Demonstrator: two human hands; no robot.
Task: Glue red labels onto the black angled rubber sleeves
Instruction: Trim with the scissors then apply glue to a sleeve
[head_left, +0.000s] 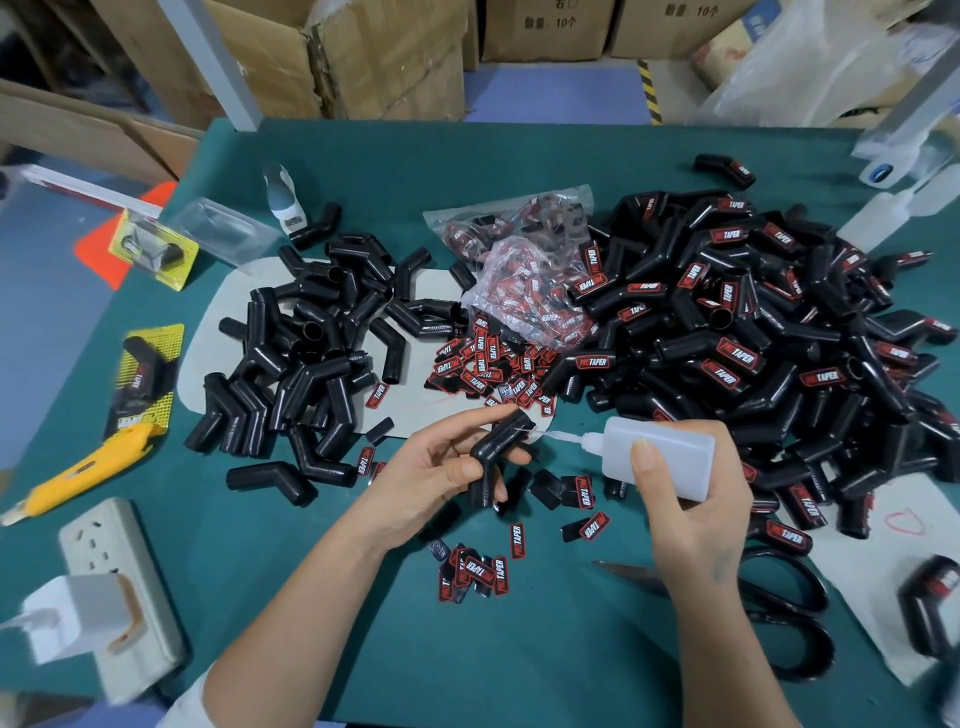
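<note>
My left hand (436, 467) grips one black angled rubber sleeve (497, 452) above the green table. My right hand (696, 499) holds a white glue bottle (660, 457) on its side, its thin nozzle touching the sleeve's upper arm. A pile of unlabelled sleeves (311, 353) lies to the left. A much larger pile of sleeves with red labels (753, 332) fills the right side. Loose red labels (488, 364) are heaped in the middle, and a smaller cluster of labels (475, 571) lies in front of my hands.
Clear bags of labels (519, 260) sit behind the loose heap. A yellow utility knife (88, 467) and a power strip with a charger (119, 587) lie at the left. Black scissors (779, 608) rest under my right wrist. Cardboard boxes (363, 52) stand beyond the table.
</note>
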